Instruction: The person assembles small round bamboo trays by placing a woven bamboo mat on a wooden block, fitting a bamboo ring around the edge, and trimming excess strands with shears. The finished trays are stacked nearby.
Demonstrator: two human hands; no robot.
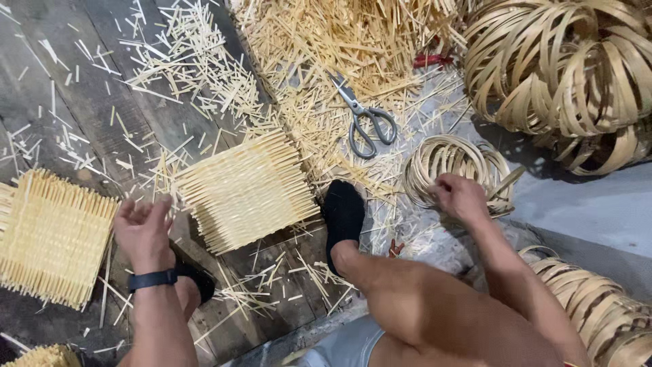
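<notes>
Woven bamboo mats lie at the left of the frame: one pale square mat (51,234) at the far left edge, a second woven mat (246,190) just right of it on the dark plank floor (75,102). Left hand (141,228) hovers between the two mats, palm down, fingers loosely curled and slightly spread, gripping nothing; a dark band sits on the wrist. Second mat: tight parallel slats, ragged stick ends on all sides, slightly askew. A foot in a black sock (343,214) rests just beside its right corner. Scissors (363,117) lie shut on loose bamboo offcuts above. Right hand (460,196), arm extended, fingers pinched onto the rim of a small stack of bamboo rings (449,162). Larger ring bundles (557,68) far right.
</notes>
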